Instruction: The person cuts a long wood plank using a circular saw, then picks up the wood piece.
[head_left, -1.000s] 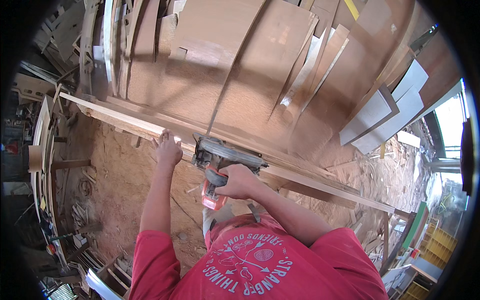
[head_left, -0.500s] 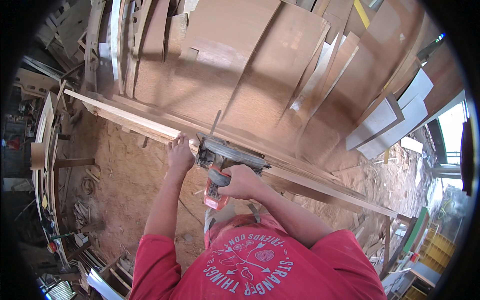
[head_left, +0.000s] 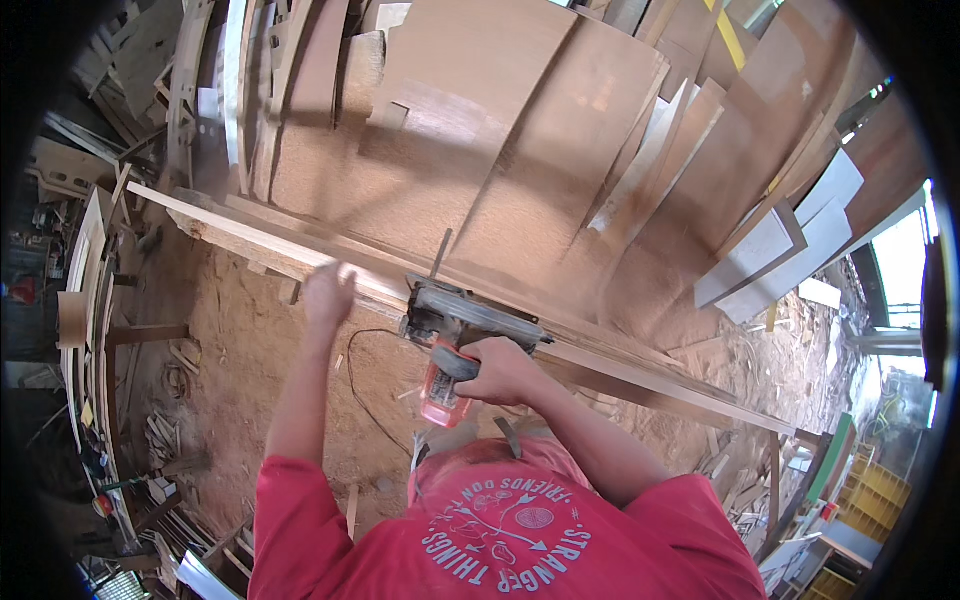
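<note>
Right hand (head_left: 497, 369) grips the saw (head_left: 472, 308), its body just ahead.

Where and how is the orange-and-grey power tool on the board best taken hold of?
Probably by the handle of the power tool, from the person's side and the right: it juts back toward the person, while the long body lies along the board, leaving less to hold. The right hand has its grip around the handle.
</note>
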